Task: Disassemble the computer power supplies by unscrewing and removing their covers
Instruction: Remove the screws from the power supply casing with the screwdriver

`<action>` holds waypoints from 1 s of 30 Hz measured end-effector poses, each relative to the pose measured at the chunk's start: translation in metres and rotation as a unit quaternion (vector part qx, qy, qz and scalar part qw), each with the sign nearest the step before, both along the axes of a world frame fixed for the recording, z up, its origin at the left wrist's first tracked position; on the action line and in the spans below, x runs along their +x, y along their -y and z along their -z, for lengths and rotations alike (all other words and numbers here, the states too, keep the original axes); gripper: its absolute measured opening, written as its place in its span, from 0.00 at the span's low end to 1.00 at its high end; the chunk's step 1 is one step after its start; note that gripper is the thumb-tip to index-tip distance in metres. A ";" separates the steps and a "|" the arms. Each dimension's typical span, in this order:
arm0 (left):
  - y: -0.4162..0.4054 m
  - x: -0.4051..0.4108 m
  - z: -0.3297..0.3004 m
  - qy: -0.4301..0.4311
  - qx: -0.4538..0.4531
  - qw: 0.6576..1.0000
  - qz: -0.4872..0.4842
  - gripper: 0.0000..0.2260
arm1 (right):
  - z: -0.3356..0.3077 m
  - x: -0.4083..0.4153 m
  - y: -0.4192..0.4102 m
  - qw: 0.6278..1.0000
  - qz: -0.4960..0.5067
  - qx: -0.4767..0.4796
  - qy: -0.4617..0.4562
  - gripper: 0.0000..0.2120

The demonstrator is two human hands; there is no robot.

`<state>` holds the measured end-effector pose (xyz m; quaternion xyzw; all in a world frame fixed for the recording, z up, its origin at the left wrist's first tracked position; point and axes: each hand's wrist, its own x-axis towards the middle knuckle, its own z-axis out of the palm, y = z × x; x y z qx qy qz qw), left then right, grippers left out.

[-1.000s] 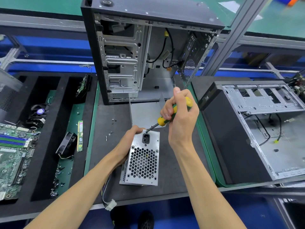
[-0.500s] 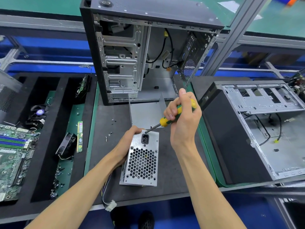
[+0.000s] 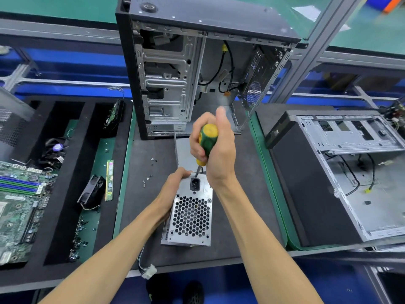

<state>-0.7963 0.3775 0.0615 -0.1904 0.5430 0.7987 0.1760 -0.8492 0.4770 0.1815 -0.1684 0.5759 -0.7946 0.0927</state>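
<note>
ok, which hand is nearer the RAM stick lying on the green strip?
Left. The left hand holds the power supply's top left corner, on the RAM stick's side. The right hand grips the screwdriver farther right, above the supply.

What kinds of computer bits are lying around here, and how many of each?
Computer cases: 2, upright case and case on its side
Power supplies: 1, power supply
Motherboards: 1
Memory sticks: 1
Loose fans: 2
Screwdrivers: 1
Total: 8

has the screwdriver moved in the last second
Yes. The screwdriver swung from slanting up to the right to nearly upright, its handle now nearer the standing computer case, tip at the power supply's far edge.
</note>
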 end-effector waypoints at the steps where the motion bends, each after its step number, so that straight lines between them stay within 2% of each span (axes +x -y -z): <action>1: 0.001 0.002 0.000 0.005 0.002 1.000 -0.010 0.16 | 0.001 -0.003 0.002 1.000 0.002 -0.007 -0.002 0.19; 3: 0.004 0.004 0.002 0.018 0.008 0.999 -0.032 0.16 | 0.004 -0.008 0.003 1.000 0.021 -0.008 -0.015 0.13; 6: 0.006 0.007 0.003 0.030 0.019 0.999 -0.034 0.16 | 0.010 -0.011 0.001 0.997 0.060 0.028 -0.039 0.13; 8: 0.006 0.005 0.000 0.039 0.020 0.999 -0.032 0.15 | 0.012 -0.012 -0.001 0.998 0.043 0.027 -0.045 0.13; 9: 0.006 0.005 -0.004 0.026 -0.001 0.999 -0.034 0.14 | 0.012 -0.013 -0.001 0.999 0.025 0.008 -0.042 0.14; 11: 0.012 0.003 -0.008 -0.071 -0.129 0.988 -0.039 0.09 | 0.010 -0.014 -0.001 0.999 -0.003 -0.048 -0.025 0.17; 13: 0.021 0.002 -0.016 -0.223 -0.290 0.930 -0.017 0.18 | 0.009 -0.014 0.001 0.996 -0.021 -0.090 -0.003 0.16; 14: 0.024 0.002 -0.023 -0.287 -0.339 0.896 0.005 0.21 | 0.009 -0.013 0.002 0.995 -0.028 -0.100 0.008 0.16; 17: 0.026 -0.003 -0.044 -0.380 -0.399 0.830 0.086 0.12 | 0.008 -0.012 0.002 0.992 -0.059 -0.102 0.034 0.22; 19: 0.028 -0.009 -0.055 -0.396 -0.408 0.814 0.123 0.08 | 0.008 -0.014 0.000 0.992 -0.075 -0.091 0.044 0.28; 21: 0.032 -0.014 -0.064 -0.394 -0.407 0.814 0.128 0.05 | 0.005 -0.016 -0.001 0.994 -0.079 -0.067 0.044 0.31; 23: 0.035 -0.017 -0.068 -0.390 -0.425 0.808 0.118 0.01 | 0.003 -0.015 0.000 0.998 -0.056 -0.036 0.018 0.28; 26: 0.034 -0.021 -0.066 -0.379 -0.456 0.799 0.102 0.09 | 0.001 -0.012 0.001 0.999 -0.011 -0.028 -0.036 0.15; 28: 0.034 -0.023 -0.068 -0.370 -0.462 0.796 0.126 0.10 | 0.001 -0.011 0.003 0.999 -0.007 -0.027 -0.031 0.15; 30: 0.037 -0.024 -0.071 -0.354 -0.447 0.801 0.182 0.08 | 0.001 -0.011 0.005 0.999 -0.028 -0.028 0.004 0.21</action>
